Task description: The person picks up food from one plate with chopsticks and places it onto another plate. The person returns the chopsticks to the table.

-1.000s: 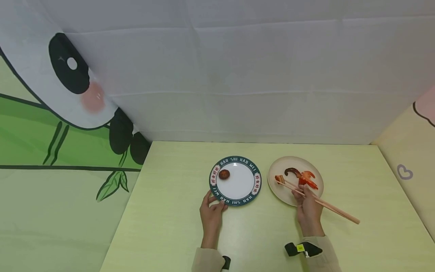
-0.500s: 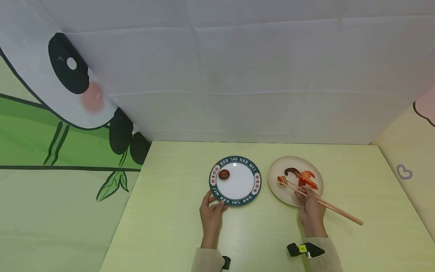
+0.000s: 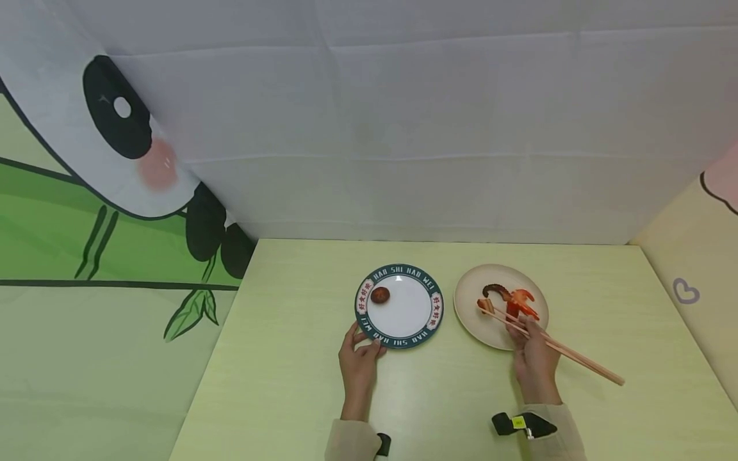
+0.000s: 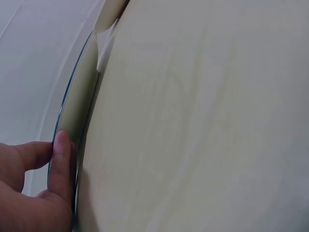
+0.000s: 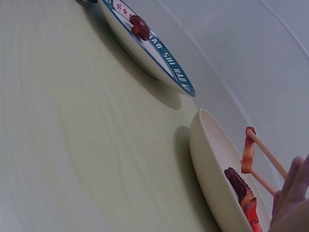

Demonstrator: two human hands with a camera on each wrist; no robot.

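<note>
My right hand [image 3: 536, 362] holds a pair of wooden chopsticks [image 3: 582, 360], their tips pinching a small brown-and-orange piece of food [image 5: 248, 152]. In the right wrist view that piece is up over the inside of a beige plate [image 3: 474, 325]. A dark curled tentacle [image 3: 494, 289] and a bright red-orange food piece [image 3: 523, 298] lie on this plate, partly behind the hand. To the left, my left hand [image 3: 360, 371] pinches the near rim of a white plate [image 3: 406, 314] with a dark green lettered border. A brown mushroom [image 3: 380, 295] sits on its left side.
Both plates stand side by side on a pale yellow-green table [image 3: 288, 358], a small gap between them. A white cloth backdrop [image 3: 426, 141] rises behind the table's far edge, and printed cloth flanks the left. Black wrist cameras [image 3: 523, 424] are strapped over the sleeves.
My right hand has shifted a little to the right, carrying the chopsticks and the pinched piece nearer the tentacle. The left hand and both plates have kept their places.
</note>
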